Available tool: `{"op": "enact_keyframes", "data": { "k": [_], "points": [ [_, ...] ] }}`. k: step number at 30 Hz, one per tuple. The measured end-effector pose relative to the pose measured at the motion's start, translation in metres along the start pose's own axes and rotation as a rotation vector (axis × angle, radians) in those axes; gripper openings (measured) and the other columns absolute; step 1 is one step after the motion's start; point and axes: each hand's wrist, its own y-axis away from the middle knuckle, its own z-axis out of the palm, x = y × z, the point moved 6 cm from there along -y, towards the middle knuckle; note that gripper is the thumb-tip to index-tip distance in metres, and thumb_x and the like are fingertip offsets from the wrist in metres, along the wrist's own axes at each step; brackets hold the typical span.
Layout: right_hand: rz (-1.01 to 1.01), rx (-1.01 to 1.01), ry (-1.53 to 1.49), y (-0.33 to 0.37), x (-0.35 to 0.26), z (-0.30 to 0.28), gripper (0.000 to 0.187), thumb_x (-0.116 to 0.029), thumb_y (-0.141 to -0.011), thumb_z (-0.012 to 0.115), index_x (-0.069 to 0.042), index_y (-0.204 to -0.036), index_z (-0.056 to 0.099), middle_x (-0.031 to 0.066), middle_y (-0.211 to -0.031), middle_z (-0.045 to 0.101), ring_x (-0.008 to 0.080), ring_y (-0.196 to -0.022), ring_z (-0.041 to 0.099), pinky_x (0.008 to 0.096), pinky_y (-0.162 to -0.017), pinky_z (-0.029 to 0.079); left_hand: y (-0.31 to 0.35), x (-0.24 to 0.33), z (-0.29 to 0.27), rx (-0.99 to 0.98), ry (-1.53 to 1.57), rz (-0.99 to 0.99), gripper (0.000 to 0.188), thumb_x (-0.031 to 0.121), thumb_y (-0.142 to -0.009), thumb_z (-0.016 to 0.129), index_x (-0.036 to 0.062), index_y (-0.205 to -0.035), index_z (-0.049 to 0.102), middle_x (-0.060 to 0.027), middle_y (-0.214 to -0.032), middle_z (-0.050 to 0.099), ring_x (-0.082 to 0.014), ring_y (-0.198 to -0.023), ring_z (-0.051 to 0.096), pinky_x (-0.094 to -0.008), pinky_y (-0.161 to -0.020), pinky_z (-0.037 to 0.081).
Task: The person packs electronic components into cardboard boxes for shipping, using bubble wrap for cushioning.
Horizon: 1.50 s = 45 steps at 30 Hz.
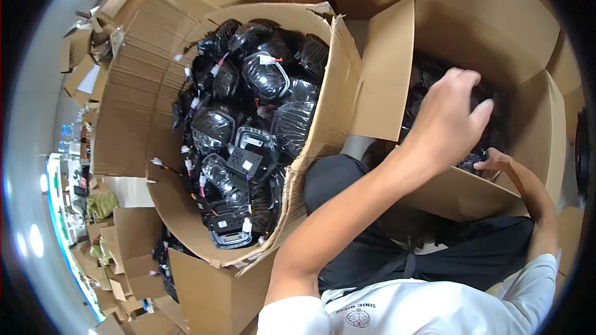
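Observation:
My left hand (453, 108) hangs over the right-hand cardboard box (552, 130), fingers bent and thumb held apart, with nothing visible between them. Lower in that box, against its near wall, my right hand (495, 160) is closed at the edge of a shiny black part in clear plastic wrap (488, 174). Most of that part is hidden by the hand and the box wall. Dark wrapped parts (422, 77) lie deeper in the box, partly covered by my left hand and forearm.
A big open carton (344, 87) on the left is heaped with wrapped black electronic units (266, 75) trailing short wires and white connectors. One flap (383, 71) stands between the boxes. A smaller carton (211, 285) sits at lower left. More cartons and clutter line the far left.

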Motion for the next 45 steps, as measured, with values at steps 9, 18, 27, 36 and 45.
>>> {"op": "enact_keyframes", "data": {
  "k": [9, 18, 27, 36, 45],
  "points": [
    [-0.173, 0.278, 0.134, 0.035, -0.078, -0.056, 0.049, -0.032, -0.076, 0.083, 0.013, -0.085, 0.064, 0.0287, -0.080, 0.067, 0.0378, -0.076, 0.070, 0.0434, -0.065, 0.057, 0.150, -0.029, -0.232, -0.071, -1.098, -0.399, 0.086, 0.020, -0.074, 0.083, -0.0036, -0.144, 0.039, -0.0285, -0.145, 0.041, -0.0410, -0.138, 0.038, -0.0434, -0.115, 0.032],
    [-0.781, 0.468, -0.284, 0.123, -0.187, -0.099, 0.029, -0.022, -0.089, 0.065, 0.007, -0.095, 0.065, 0.0155, -0.082, 0.069, 0.0211, -0.072, 0.063, 0.0367, -0.069, 0.052, 0.154, -0.026, -0.312, 0.549, -0.046, -0.532, 0.034, 0.022, -0.095, 0.062, -0.0018, -0.120, 0.062, -0.0117, -0.109, 0.069, -0.0198, -0.094, 0.068, -0.0333, -0.085, 0.054],
    [-1.324, -0.207, -1.210, 0.276, -0.331, -0.075, 0.074, -0.045, -0.087, 0.075, 0.006, -0.133, 0.047, 0.0124, -0.125, 0.060, 0.0194, -0.117, 0.057, 0.0350, -0.100, 0.048, 0.036, 0.053, -0.062, -0.049, 0.111, -0.096, 0.037, 0.026, -0.103, 0.054, 0.0009, -0.130, 0.054, -0.0082, -0.117, 0.062, -0.0168, -0.106, 0.057, -0.0315, -0.095, 0.045],
    [-0.848, 0.486, -1.109, 0.167, -0.146, -0.159, 0.043, -0.025, -0.083, 0.077, -0.002, -0.117, 0.064, 0.0051, -0.107, 0.069, 0.0144, -0.098, 0.063, 0.0313, -0.091, 0.051, 0.026, -0.005, -0.171, 0.253, -0.581, -0.380, 0.031, 0.021, -0.100, 0.060, -0.0050, -0.117, 0.064, -0.0080, -0.104, 0.066, -0.0121, -0.094, 0.059, -0.0269, -0.089, 0.047],
    [-0.167, 0.019, -1.288, 0.056, -0.011, -0.061, 0.037, -0.015, -0.088, 0.075, 0.005, -0.118, 0.062, 0.0136, -0.112, 0.070, 0.0235, -0.105, 0.067, 0.0437, -0.096, 0.053, 0.064, -0.021, -0.097, -0.262, -1.006, 0.062, 0.028, 0.019, -0.093, 0.069, 0.0009, -0.114, 0.064, -0.0205, -0.127, 0.059, -0.0401, -0.119, 0.055, -0.0483, -0.101, 0.044]
  ]
}}
